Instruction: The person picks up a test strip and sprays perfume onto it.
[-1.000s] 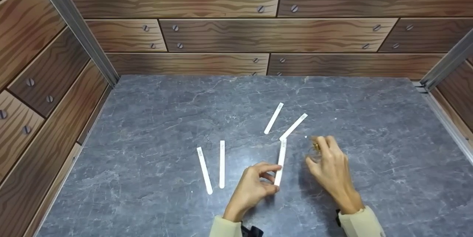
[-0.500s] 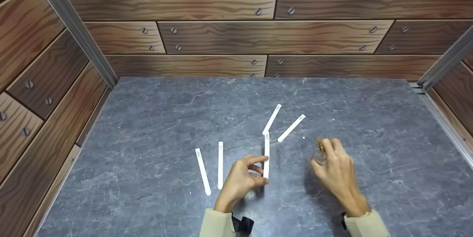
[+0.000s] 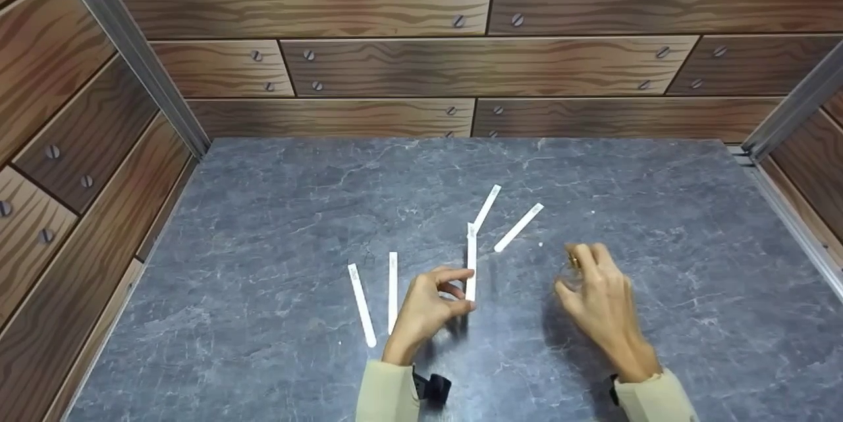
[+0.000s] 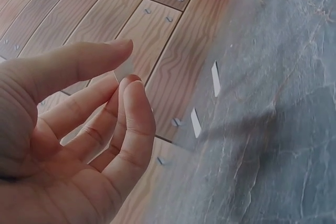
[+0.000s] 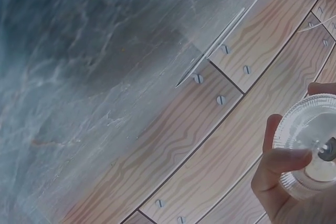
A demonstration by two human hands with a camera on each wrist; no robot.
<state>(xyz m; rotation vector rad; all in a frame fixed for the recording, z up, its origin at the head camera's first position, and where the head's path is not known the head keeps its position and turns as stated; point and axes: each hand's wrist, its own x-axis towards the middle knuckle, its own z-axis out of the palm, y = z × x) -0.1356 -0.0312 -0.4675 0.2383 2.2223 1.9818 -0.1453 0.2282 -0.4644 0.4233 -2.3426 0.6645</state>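
Note:
My left hand (image 3: 428, 307) pinches a narrow white paper strip (image 3: 471, 252) near its close end, between thumb and fingers, raised over the table. Its printed far end overlaps, in the head view, a second white strip (image 3: 489, 205) that lies flat behind it. From the left wrist view only a small piece of the held strip (image 4: 125, 70) shows between the fingertips. To the right, my right hand (image 3: 599, 303) grips a clear round bottle (image 5: 295, 139) with a ribbed rim and a small metal piece at its middle. A gold-coloured part (image 3: 574, 261) shows by the index finger.
Another white strip (image 3: 519, 228) lies at the back, right of the held one. Two more strips, one slanted (image 3: 361, 305) and one nearly straight (image 3: 393, 284), lie left of my left hand on the grey marbled table (image 3: 263, 211). Wood-patterned walls (image 3: 382, 66) enclose it.
My left hand has carried its strip leftward, then slightly farther from me, from the right-hand back strip to the left-hand one. My right hand has shifted a little right, still holding the bottle.

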